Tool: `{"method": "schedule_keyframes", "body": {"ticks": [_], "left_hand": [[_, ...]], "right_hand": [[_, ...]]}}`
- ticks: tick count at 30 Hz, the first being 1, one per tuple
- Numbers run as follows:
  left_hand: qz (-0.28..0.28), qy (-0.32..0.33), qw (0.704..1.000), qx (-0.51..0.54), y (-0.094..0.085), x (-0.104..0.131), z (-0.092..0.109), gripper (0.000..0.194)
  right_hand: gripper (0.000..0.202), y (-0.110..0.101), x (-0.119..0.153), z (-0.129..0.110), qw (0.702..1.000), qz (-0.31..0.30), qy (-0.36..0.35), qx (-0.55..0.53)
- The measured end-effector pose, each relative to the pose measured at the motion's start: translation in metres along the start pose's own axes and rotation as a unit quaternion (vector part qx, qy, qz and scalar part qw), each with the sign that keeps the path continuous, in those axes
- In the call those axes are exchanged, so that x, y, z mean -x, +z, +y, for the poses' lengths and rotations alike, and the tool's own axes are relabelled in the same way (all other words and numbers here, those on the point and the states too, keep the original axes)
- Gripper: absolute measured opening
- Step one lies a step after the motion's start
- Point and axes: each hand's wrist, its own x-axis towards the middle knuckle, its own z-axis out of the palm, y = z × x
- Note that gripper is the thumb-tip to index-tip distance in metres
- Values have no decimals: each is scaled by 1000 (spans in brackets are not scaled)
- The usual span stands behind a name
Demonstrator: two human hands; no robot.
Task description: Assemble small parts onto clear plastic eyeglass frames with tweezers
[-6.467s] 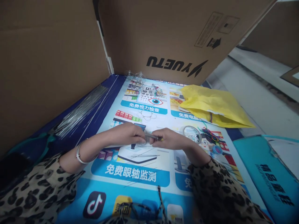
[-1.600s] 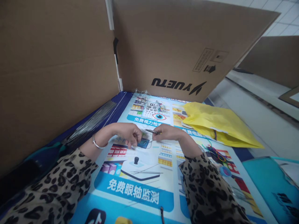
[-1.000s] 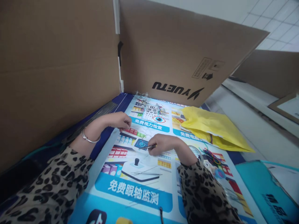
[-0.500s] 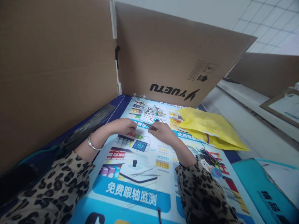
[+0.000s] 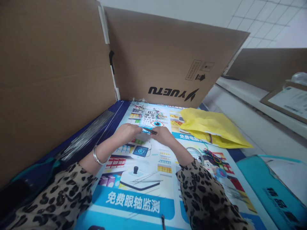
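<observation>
Above the printed sheet (image 5: 165,188), my right hand (image 5: 163,135) is closed around a slim dark pointed tool (image 5: 150,130), too small to tell as tweezers or pliers. Its tip points left and meets the fingertips of my left hand (image 5: 129,132). Those fingers are pinched together, and what they hold is too small to make out. A thin wire-like strand hangs just below my right hand. Beyond both hands lies a tangle of thin clear and coloured strands (image 5: 157,114). Several thin straight wires (image 5: 146,181) rest on the sheet nearer to me.
Cardboard panels (image 5: 168,54) stand at the left and back. A bundle of silvery wires (image 5: 87,134) lies at left. On the right are a yellow pouch (image 5: 216,127), coloured cords (image 5: 212,156), a clear ring-shaped item (image 5: 195,151) and a teal case (image 5: 266,188).
My left hand has moved right, so its fingertips now meet the tool tip. The tool stays in my right hand. The whole view has shifted slightly.
</observation>
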Motion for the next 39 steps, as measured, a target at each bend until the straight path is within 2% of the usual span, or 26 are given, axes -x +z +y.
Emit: {"method": "schedule_keyframes", "body": {"ticks": [5, 10, 13, 18, 27, 35, 39], "left_hand": [[53, 60, 997, -16, 5, -2, 5, 4], [44, 70, 996, -38, 4, -3, 15, 4], [33, 65, 997, -36, 6, -3, 21, 5], [29, 34, 998, -37, 13, -6, 26, 9], [32, 35, 998, -39, 21, -16, 27, 11], [41, -4, 998, -51, 28, -24, 27, 12], [27, -21, 998, -47, 30, -28, 27, 14]], "right_hand": [[13, 2, 1, 1, 997, -23, 18, -78], [15, -1, 1, -3, 996, -53, 32, -60], [14, 0, 0, -4, 997, -63, 36, -26], [15, 2, -3, -5, 997, -42, 54, 22], [21, 3, -11, -7, 991, -11, 80, 105], [23, 2, -17, -12, 985, 6, 97, 145], [26, 3, -19, -15, 981, 22, 106, 159]]}}
